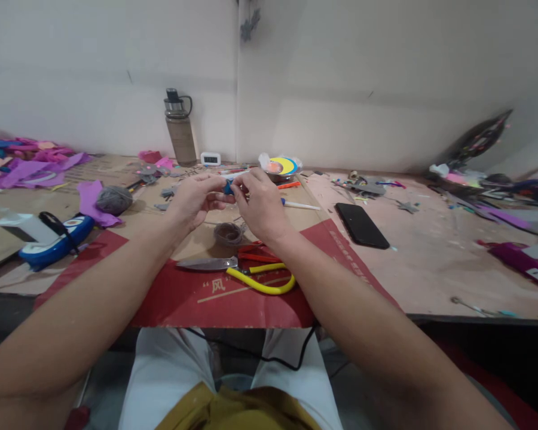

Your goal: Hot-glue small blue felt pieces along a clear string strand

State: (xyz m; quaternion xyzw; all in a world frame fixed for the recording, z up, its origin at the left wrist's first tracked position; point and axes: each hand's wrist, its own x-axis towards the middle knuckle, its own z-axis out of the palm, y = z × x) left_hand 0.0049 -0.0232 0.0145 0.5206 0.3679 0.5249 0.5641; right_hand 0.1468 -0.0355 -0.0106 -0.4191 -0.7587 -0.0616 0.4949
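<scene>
Over the middle of the table, my left hand (196, 202) pinches a small blue piece (228, 187) between its fingertips. My right hand (260, 204) meets it there, fingers closed on the same piece; its exact kind is too small to make out. Just below my hands lies a small round coil of grey-brown yarn (228, 233). Scissors with yellow handles (269, 288) rest nearer to me, their blades pointing left, and a red-handled tool (256, 253) lies partly behind my right wrist. A white stick with a blue end (301, 205) lies right of my right hand.
A red and brown cardboard sheet (161, 304) covers the table's front middle. At the back stand a bottle (182, 134) and a small white clock (210, 159). A black phone (361, 225) lies to the right. Grey yarn (114, 200), a blue power strip (58, 245) and purple scraps (40, 170) occupy the left.
</scene>
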